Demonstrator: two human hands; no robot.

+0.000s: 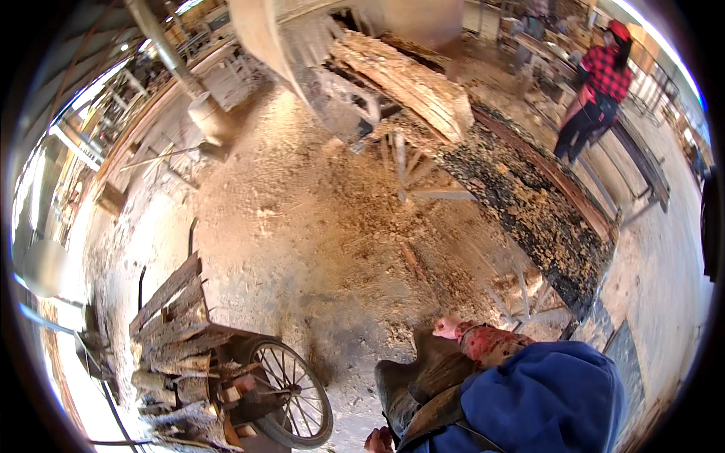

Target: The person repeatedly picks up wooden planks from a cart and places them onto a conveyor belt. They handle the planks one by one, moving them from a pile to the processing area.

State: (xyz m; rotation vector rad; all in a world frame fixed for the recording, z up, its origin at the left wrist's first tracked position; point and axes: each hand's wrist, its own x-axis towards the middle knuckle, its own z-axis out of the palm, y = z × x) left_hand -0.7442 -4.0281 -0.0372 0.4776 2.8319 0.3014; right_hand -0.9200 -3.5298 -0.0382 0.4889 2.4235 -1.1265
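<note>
My right hand (448, 327) hangs beside my dark trousers, below a red patterned sleeve. Its fingers look curled, with nothing visible in them. At the lower edge, part of my left hand (379, 441) shows next to my other leg; its fingers are too cut off to read. To the left stands a cart (294, 389) with a spoked wheel, loaded with rough wood slabs (174, 325). Ahead, a large pale timber (408, 79) with a rough face lies at the machine (332, 68). Neither hand touches the cart or the timber.
A long bed (529, 196) covered with wood chips runs along the right, with metal supports below. Sawdust (325, 181) covers the floor. A person in a red checked shirt (606, 79) stands beyond the bed. A post (211, 117) rises at the left.
</note>
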